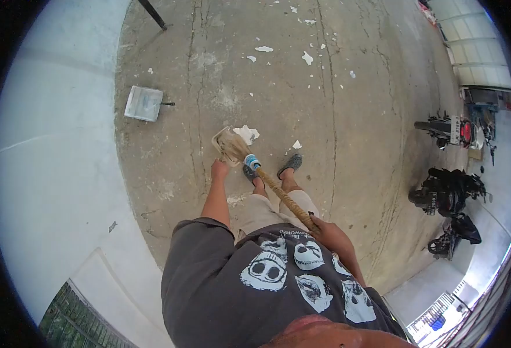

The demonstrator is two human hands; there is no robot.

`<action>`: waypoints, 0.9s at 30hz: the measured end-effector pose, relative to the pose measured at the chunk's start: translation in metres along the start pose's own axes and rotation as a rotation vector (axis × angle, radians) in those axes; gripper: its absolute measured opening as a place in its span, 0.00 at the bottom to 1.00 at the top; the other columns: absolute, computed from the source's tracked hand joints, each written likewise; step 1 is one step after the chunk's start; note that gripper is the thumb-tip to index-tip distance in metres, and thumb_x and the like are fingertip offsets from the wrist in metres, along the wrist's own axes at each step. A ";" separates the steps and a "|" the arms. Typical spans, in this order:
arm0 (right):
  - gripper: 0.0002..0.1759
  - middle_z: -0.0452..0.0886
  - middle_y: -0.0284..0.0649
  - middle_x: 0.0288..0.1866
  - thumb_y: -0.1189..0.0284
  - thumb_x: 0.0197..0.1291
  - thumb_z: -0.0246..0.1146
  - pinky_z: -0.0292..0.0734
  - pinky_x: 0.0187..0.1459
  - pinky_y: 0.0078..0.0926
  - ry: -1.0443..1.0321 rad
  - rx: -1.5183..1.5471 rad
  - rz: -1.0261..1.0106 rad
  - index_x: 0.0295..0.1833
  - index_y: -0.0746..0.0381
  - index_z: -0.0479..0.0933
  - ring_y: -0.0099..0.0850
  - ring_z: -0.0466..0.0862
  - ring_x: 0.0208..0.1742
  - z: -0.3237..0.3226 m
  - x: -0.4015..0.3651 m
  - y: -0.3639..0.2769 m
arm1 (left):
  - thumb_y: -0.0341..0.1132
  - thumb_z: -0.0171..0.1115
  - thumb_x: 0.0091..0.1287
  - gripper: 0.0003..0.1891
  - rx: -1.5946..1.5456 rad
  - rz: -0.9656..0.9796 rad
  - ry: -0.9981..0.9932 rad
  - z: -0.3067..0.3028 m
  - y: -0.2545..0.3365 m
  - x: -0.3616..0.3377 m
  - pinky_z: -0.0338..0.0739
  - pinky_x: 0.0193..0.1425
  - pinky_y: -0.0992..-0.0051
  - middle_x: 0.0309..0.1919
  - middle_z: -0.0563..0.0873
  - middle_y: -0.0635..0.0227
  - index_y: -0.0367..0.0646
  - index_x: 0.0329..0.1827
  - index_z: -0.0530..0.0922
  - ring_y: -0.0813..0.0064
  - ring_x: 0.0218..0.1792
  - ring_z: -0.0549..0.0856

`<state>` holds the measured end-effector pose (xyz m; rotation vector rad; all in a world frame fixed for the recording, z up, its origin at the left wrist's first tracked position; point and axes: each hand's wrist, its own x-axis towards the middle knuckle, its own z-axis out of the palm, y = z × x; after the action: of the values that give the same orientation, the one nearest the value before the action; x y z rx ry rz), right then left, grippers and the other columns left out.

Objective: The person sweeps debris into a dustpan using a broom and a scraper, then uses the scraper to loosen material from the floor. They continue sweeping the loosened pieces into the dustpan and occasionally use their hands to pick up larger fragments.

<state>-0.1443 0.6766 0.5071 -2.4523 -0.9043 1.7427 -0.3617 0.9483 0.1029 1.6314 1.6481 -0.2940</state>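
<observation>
My right hand (329,236) is closed round the upper handle of a broom (284,196) with a blue-and-white band near its head. The broom slants down to the left, and its straw-coloured bristles lie over a shallow pan with a pale rim (215,137). My left hand (219,169) is closed at the near edge of this pan, low by my left foot. Bristles hide part of the pan, so I cannot make out its full shape. A large white flake (247,134) lies on the floor just beyond the bristles.
A whitish box (143,103) with a dark stick-like part stands by the left wall (64,145). White flakes (307,58) are scattered over the cracked concrete floor (255,81). Motorcycles (445,194) stand along the right. A dark pole (153,14) is at the upper left.
</observation>
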 end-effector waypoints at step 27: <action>0.30 0.77 0.61 0.41 0.67 0.53 0.57 0.72 0.46 0.42 0.007 -0.116 0.056 0.61 0.66 0.62 0.54 0.77 0.44 0.025 0.050 0.006 | 0.39 0.52 0.61 0.17 -0.125 -0.213 0.123 0.034 -0.110 -0.051 0.72 0.46 0.58 0.41 0.79 0.44 0.31 0.44 0.72 0.49 0.45 0.79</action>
<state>-0.1524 0.6858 0.4518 -2.5777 -0.9724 1.7449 -0.4574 0.8716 0.0753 1.4075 1.8985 -0.1948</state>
